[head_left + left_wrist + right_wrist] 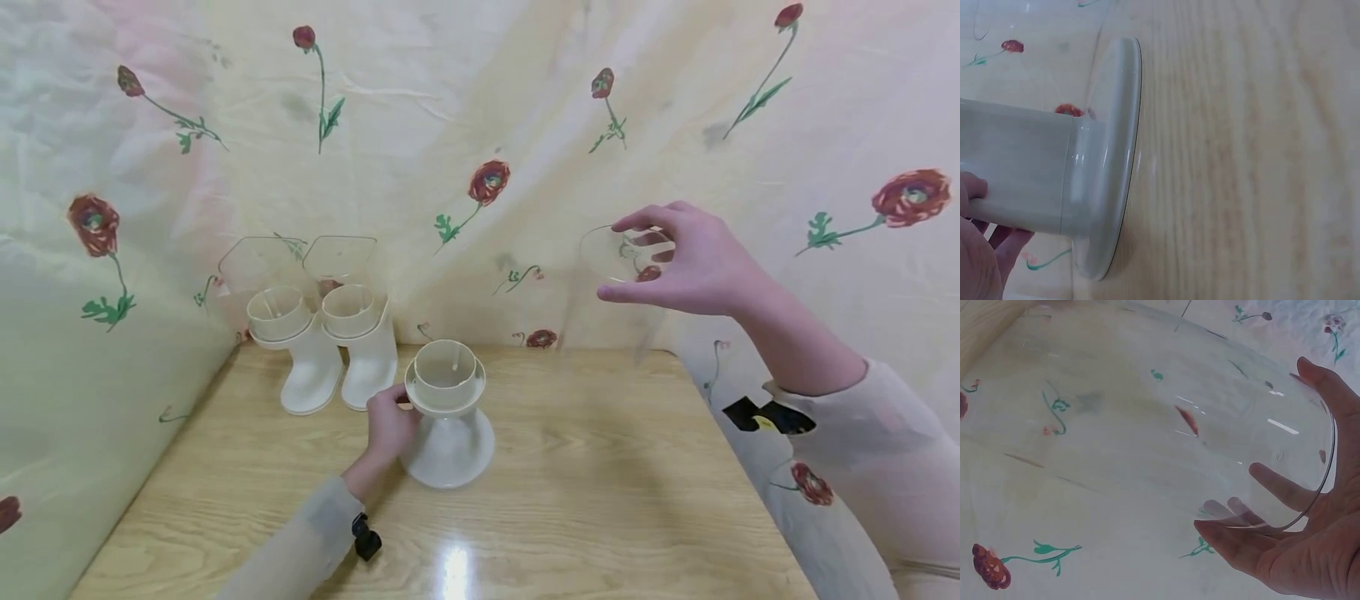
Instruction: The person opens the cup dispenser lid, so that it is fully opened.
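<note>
A white pedestal stand [447, 458], with a round flared base and a cup-like ring on top, is upright on the wooden table. My left hand [392, 427] grips its column from the left; in the left wrist view the fingers [1013, 247] wrap the smooth stem [1016, 165] above the base. Raised at the right, my right hand [693, 262] holds a clear, open-ended cylinder [596, 321] near its upper rim. Thumb and fingers spread around that rim in the right wrist view, where the transparent wall [1147, 434] stretches left. The cylinder's lower end is hard to see.
Two white boot-shaped stands [311, 379] with round cups on top are side by side at the back left. Clear angular pieces [341, 250] rise behind their cups. Floral cloth [420, 125] hangs around the wooden table [570, 517] at the back and sides.
</note>
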The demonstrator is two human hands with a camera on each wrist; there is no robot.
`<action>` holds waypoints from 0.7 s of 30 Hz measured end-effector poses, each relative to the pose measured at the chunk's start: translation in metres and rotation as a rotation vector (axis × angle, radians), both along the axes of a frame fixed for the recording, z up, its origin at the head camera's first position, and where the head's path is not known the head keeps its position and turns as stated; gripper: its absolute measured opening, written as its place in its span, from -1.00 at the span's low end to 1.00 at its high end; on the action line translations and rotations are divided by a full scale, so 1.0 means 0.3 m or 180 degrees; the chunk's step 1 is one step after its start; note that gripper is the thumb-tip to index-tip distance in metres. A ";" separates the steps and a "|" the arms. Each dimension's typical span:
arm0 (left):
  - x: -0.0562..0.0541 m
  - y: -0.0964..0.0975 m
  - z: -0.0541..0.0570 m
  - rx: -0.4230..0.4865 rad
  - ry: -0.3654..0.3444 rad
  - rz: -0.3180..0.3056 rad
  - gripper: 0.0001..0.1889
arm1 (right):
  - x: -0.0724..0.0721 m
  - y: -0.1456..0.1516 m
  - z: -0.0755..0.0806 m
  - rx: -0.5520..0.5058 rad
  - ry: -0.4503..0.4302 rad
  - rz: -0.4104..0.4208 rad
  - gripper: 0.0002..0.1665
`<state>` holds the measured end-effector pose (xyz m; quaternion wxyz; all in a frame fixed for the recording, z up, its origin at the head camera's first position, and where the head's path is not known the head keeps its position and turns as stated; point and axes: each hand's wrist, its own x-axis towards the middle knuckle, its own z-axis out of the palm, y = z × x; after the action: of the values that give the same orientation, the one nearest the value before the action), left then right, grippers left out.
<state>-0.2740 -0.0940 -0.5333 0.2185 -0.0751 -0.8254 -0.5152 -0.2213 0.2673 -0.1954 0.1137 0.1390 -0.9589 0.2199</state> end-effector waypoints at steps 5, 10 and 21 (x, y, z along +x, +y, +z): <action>-0.041 -0.010 -0.003 -0.0038 0.0084 0.0061 -0.84 | -0.028 0.031 -0.028 -0.0009 -0.0008 -0.0106 -0.04; -0.084 -0.019 0.000 -0.0009 0.0098 0.0132 -0.84 | -0.059 0.054 -0.058 0.0025 -0.0063 -0.0160 0.04; -0.169 -0.031 0.023 -0.0113 0.0052 0.0218 -0.86 | -0.101 0.093 -0.124 0.0054 -0.0225 -0.0303 0.14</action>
<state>-0.3246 -0.1032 -0.5263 0.2414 -0.0549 -0.8346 -0.4921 -0.2515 0.2953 -0.2325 0.0889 0.0862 -0.9696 0.2108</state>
